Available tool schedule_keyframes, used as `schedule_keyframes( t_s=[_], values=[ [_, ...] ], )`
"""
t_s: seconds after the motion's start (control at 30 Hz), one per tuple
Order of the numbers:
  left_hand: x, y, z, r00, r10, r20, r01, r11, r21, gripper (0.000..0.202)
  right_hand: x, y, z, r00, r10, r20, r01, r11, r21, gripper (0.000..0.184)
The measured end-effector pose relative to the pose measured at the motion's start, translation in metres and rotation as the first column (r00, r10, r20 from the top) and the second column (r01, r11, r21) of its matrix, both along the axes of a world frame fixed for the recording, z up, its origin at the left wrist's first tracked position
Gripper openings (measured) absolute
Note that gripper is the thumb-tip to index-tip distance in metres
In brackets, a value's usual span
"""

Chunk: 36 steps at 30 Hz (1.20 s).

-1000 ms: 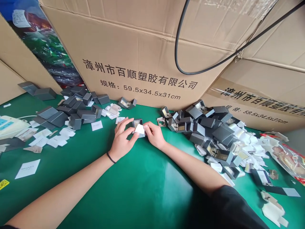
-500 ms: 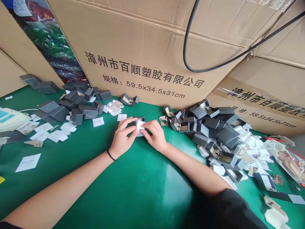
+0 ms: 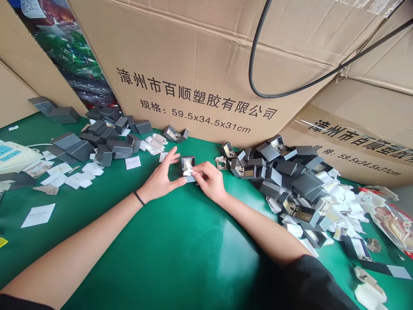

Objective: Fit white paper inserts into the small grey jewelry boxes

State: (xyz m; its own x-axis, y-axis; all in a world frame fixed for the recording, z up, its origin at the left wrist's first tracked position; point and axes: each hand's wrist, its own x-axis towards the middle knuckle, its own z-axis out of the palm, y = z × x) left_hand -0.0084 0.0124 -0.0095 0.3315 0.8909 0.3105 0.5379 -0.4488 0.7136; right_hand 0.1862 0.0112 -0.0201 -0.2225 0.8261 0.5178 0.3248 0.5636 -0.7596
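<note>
A small grey hinged box (image 3: 187,164) stands open on the green table (image 3: 180,249) between my hands. My right hand (image 3: 209,181) pinches a small white insert (image 3: 189,170) at the box's opening. My left hand (image 3: 160,177) rests beside the box on its left, thumb against its base and fingers stretched out toward a white card. A black band sits on my left wrist.
A heap of open grey boxes (image 3: 284,170) and white inserts lies to the right. Closed grey boxes (image 3: 97,144) and white cards (image 3: 38,214) lie to the left. Large cardboard cartons (image 3: 200,64) wall off the back. A black cable (image 3: 258,86) loops in front of them.
My left hand let go of the white insert and spread its fingers beside the box. My right hand keeps the insert at the box's opening.
</note>
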Motion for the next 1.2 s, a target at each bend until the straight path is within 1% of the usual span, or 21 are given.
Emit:
schedule_keyframes(
  t_s=[0.03,0.1,0.17,0.23,0.37,0.43,0.53,0.67,0.77,0.9,1.07,1.2],
  values=[
    [-0.0001,0.0003,0.0004,0.997,-0.028,-0.071,0.027,0.999,-0.019,0.094,0.0000,-0.0001,0.0002,1.000,0.008,-0.020,-0.009,0.999,-0.035,0.019],
    [0.0015,-0.0005,0.0011,0.982,-0.040,-0.184,0.036,0.999,-0.024,0.093,0.0000,-0.0002,0.0006,0.997,0.023,-0.067,-0.030,0.995,-0.095,0.020],
    [0.0036,-0.0022,0.0014,0.974,-0.022,-0.224,0.020,1.000,-0.009,0.089,0.0004,-0.0002,0.0008,0.995,0.022,-0.097,-0.034,0.992,-0.124,0.021],
    [0.0045,-0.0038,0.0011,0.978,-0.004,-0.206,0.009,1.000,0.022,0.089,0.0012,0.0004,0.0004,0.997,-0.001,-0.082,-0.008,0.994,-0.111,0.021],
    [0.0038,-0.0052,-0.0011,0.987,0.008,-0.158,0.008,0.995,0.104,0.091,0.0038,0.0035,-0.0018,0.999,-0.044,0.029,0.044,0.999,0.004,0.019],
    [0.0037,-0.0056,-0.0023,0.988,-0.010,-0.152,0.033,0.989,0.145,0.090,0.0050,0.0055,-0.0029,0.996,-0.045,0.078,0.040,0.997,0.060,0.018],
    [0.0047,-0.0065,-0.0031,0.981,-0.059,-0.188,0.099,0.972,0.215,0.088,0.0061,0.0081,-0.0032,0.988,-0.044,0.149,0.027,0.993,0.116,0.019],
    [0.0060,-0.0084,-0.0025,0.966,-0.082,-0.246,0.143,0.960,0.240,0.086,0.0063,0.0094,-0.0032,0.971,-0.031,0.237,0.002,0.993,0.118,0.021],
    [0.0060,-0.0093,-0.0020,0.962,-0.094,-0.256,0.158,0.957,0.244,0.084,0.0061,0.0086,-0.0041,0.952,-0.026,0.304,-0.015,0.991,0.132,0.020],
    [0.0058,-0.0095,-0.0023,0.960,-0.098,-0.262,0.166,0.953,0.254,0.082,0.0055,0.0075,-0.0053,0.922,-0.053,0.384,-0.012,0.986,0.166,0.019],
    [0.0059,-0.0090,-0.0033,0.960,-0.107,-0.257,0.177,0.947,0.268,0.080,0.0046,0.0072,-0.0049,0.910,-0.069,0.410,-0.012,0.982,0.190,0.018],
    [0.0058,-0.0089,-0.0041,0.955,-0.120,-0.270,0.200,0.935,0.294,0.076,0.0026,0.0065,-0.0049,0.887,-0.107,0.448,0.027,0.983,0.183,0.020]
  ],
)
